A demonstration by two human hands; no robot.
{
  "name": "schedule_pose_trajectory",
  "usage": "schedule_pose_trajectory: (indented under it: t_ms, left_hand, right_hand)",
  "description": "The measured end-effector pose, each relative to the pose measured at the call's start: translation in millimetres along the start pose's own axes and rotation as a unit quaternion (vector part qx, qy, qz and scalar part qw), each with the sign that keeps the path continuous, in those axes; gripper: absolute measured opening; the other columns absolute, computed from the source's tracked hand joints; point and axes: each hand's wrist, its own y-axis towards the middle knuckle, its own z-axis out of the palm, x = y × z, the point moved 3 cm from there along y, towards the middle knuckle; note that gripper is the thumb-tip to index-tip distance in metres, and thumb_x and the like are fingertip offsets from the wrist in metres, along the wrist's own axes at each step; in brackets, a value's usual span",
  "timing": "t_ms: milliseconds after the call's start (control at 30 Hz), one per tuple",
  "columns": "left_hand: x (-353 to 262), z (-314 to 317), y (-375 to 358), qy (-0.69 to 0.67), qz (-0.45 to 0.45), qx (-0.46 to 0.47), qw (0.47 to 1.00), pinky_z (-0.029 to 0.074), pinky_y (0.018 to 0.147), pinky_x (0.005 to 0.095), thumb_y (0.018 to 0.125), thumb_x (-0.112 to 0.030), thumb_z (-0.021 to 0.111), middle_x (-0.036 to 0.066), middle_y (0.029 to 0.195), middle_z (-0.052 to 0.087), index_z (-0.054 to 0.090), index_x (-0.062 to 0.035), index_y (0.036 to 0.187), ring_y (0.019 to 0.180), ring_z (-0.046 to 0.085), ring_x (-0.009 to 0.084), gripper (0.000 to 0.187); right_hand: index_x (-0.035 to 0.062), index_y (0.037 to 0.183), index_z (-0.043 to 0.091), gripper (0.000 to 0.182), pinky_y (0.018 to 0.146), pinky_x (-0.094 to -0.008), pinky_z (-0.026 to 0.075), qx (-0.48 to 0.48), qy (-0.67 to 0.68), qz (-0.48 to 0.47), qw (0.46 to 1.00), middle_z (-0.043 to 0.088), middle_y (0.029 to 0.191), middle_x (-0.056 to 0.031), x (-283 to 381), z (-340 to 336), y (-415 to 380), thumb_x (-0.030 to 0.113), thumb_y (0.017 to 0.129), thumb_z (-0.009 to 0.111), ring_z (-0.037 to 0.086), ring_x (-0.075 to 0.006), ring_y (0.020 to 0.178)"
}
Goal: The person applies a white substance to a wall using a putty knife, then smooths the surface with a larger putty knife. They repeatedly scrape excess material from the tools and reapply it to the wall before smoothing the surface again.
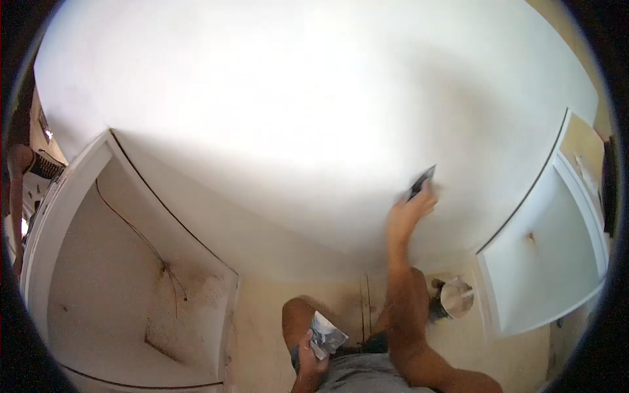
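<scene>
My right hand [411, 211] reaches up and forward, its fingers closed on a dark, flat scraper [421, 182] that is blurred by motion. The scraper overlaps the lower right part of a large, smooth white panel [275, 131]. Low in front of my body, my left hand [310, 357] grips a thin silvery-grey plate [327, 336] with light smears across its face. This plate lies near my bent left knee [304, 313], well below the scraper.
A round container [457, 298] with a pale top stands on the floor right of my right leg. White framed panels stand on both sides; the left one [105, 295] has loose wires [154, 252] and dark stains. Part of another person's arm [19, 177] shows at far left.
</scene>
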Motion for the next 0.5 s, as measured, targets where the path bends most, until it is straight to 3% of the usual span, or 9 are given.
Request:
schedule_pose_trajectory:
  t_ms: [133, 200, 300, 367, 433, 467, 500]
  left_hand:
    - [-7.5, 22.9, 17.8, 0.006, 0.035, 0.037, 0.999, 0.057, 0.062, 0.0406, 0.096, -0.037, 0.051, 0.008, 0.101, 0.069, 0.059, -0.0066, 0.116, 0.085, 0.068, 0.0262, 0.038]
    - [-23.7, 28.3, 29.0, -0.011, 0.085, 0.015, 0.996, 0.057, 0.063, 0.0391, 0.096, -0.037, 0.05, 0.009, 0.101, 0.069, 0.058, -0.0077, 0.118, 0.088, 0.068, 0.0255, 0.038]
    - [-47.5, 21.9, 23.4, -0.01, 0.125, 0.018, 0.992, 0.057, 0.061, 0.0372, 0.096, -0.036, 0.049, 0.008, 0.101, 0.068, 0.058, -0.0095, 0.117, 0.088, 0.068, 0.0239, 0.035]
    - [-45.8, -9.6, 27.5, -0.034, 0.145, 0.048, 0.988, 0.056, 0.057, 0.0357, 0.096, -0.035, 0.048, 0.008, 0.102, 0.069, 0.059, -0.0105, 0.116, 0.089, 0.068, 0.0227, 0.033]
    - [-41.5, -38.9, 26.3, -0.092, 0.144, 0.066, 0.983, 0.056, 0.056, 0.036, 0.096, -0.033, 0.048, 0.008, 0.105, 0.068, 0.059, -0.0111, 0.116, 0.091, 0.068, 0.0234, 0.031]
    - [-40.0, -51.6, 27.8, -0.111, 0.137, 0.081, 0.981, 0.058, 0.066, 0.0383, 0.096, -0.031, 0.049, 0.007, 0.102, 0.07, 0.059, -0.0107, 0.115, 0.09, 0.069, 0.023, 0.03]
    - [-40.0, -44.0, 22.1, -0.114, 0.144, 0.081, 0.98, 0.058, 0.066, 0.0383, 0.096, -0.031, 0.049, 0.007, 0.102, 0.07, 0.059, -0.0107, 0.115, 0.09, 0.069, 0.023, 0.03]
  right_hand:
    - [-0.0016, 0.146, 0.026, 0.073, 0.107, -0.057, 0.023, 0.094, 0.044, 0.023, 0.994, 0.033, 0.136, -0.0307, 64.9, 17.5, -63.3, -0.007, 0.081, 0.059, 0.032, -0.0484, 0.125]
    - [-0.004, 0.148, 0.023, 0.079, 0.109, -0.0577, 0.023, 0.094, 0.02, -0.093, 0.991, 0.028, 0.14, -0.0291, 84.1, 39.3, -102.7, -0.011, 0.078, 0.058, 0.03, -0.0466, 0.125]
    - [-0.0065, 0.145, 0.028, 0.075, 0.109, -0.0549, 0.026, 0.127, 0.054, -0.138, 0.981, 0.028, 0.14, -0.0281, 112.1, 47.9, -149.3, -0.01, 0.076, 0.058, 0.03, -0.0456, 0.125]
    - [-0.0039, 0.143, 0.034, 0.069, 0.107, -0.0569, 0.026, 0.205, 0.059, -0.157, 0.964, 0.034, 0.139, -0.0288, 117.5, 49.2, -176.7, -0.008, 0.077, 0.053, 0.032, -0.0469, 0.129]
    - [-0.0025, 0.138, 0.042, 0.059, 0.104, -0.0521, 0.033, 0.442, 0.042, -0.141, 0.885, 0.044, 0.129, -0.0265, 116.9, 35.7, -196.8, -0.005, 0.079, 0.051, 0.041, -0.0441, 0.123]
    - [-0.0018, 0.136, 0.046, 0.057, 0.102, -0.0489, 0.036, 0.527, 0.093, -0.163, 0.829, 0.048, 0.124, -0.0249, 103.1, 32.6, -214.3, -0.005, 0.079, 0.052, 0.045, -0.043, 0.119]
    - [-0.0011, 0.133, 0.05, 0.055, 0.1, -0.0456, 0.04, 0.607, 0.14, -0.183, 0.761, 0.052, 0.119, -0.0234, 82.1, 27.9, -231.2, -0.004, 0.079, 0.052, 0.049, -0.0418, 0.115]
